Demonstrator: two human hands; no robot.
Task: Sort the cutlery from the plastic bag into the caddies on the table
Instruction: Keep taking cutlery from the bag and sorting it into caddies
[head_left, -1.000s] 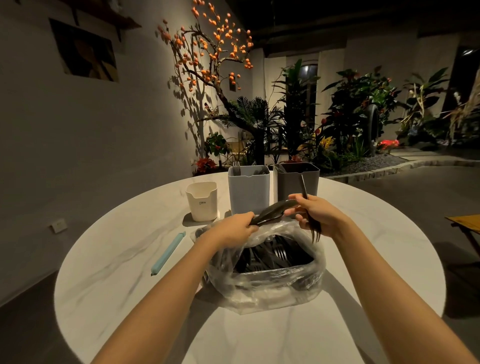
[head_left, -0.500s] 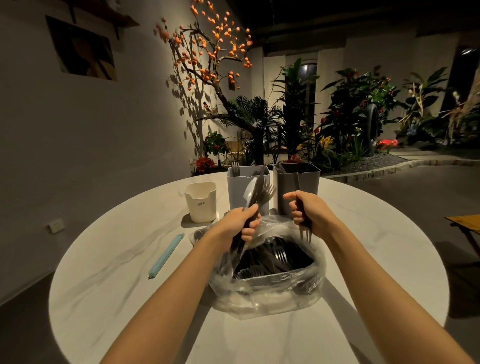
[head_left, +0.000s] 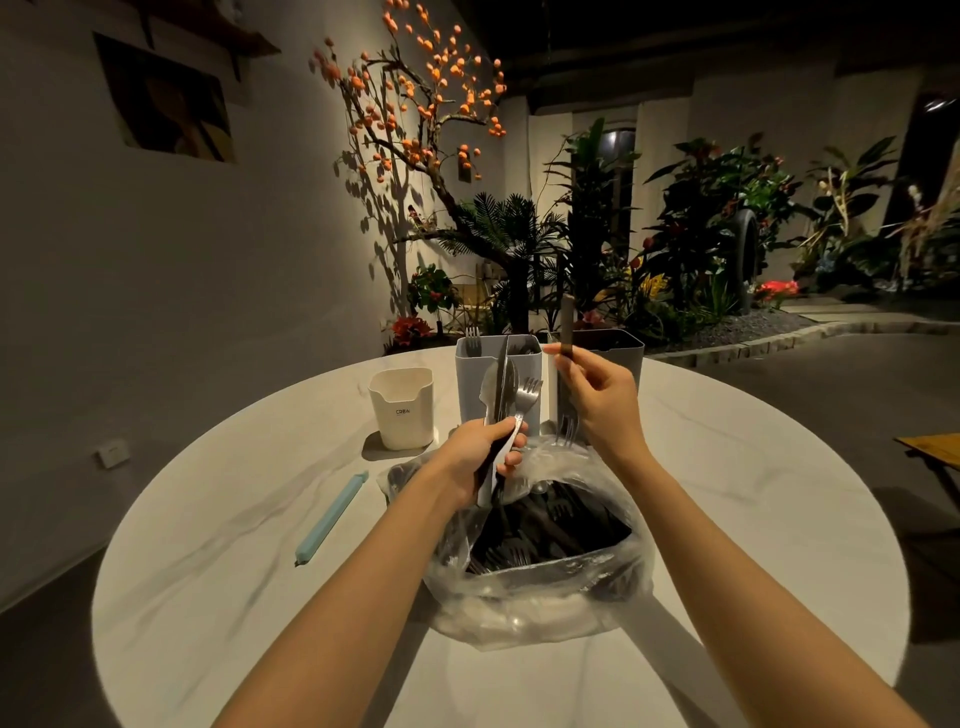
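Note:
A clear plastic bag (head_left: 540, 603) full of dark cutlery sits mid-table. Above its left rim my left hand (head_left: 480, 457) grips a bundle of cutlery (head_left: 506, 395) upright: a spoon, a knife and a fork, heads up. My right hand (head_left: 597, 400) pinches a single fork (head_left: 566, 364) held vertically with its tines down, just in front of the caddies. Behind the hands stand a light grey caddy (head_left: 467, 384) holding a fork, a dark grey caddy (head_left: 618, 345) to its right, and a cream caddy (head_left: 402, 408) to the left.
A pale blue bag clip (head_left: 330, 519) lies on the round white marble table (head_left: 218, 571) left of the bag. Plants and a tree with orange fruit stand beyond the table's far edge. A wooden piece shows at the right border.
My left hand has turned its bundle of cutlery upright and lifted it above the bag. My right hand has risen with its fork toward the caddies, now holding it by fingertips.

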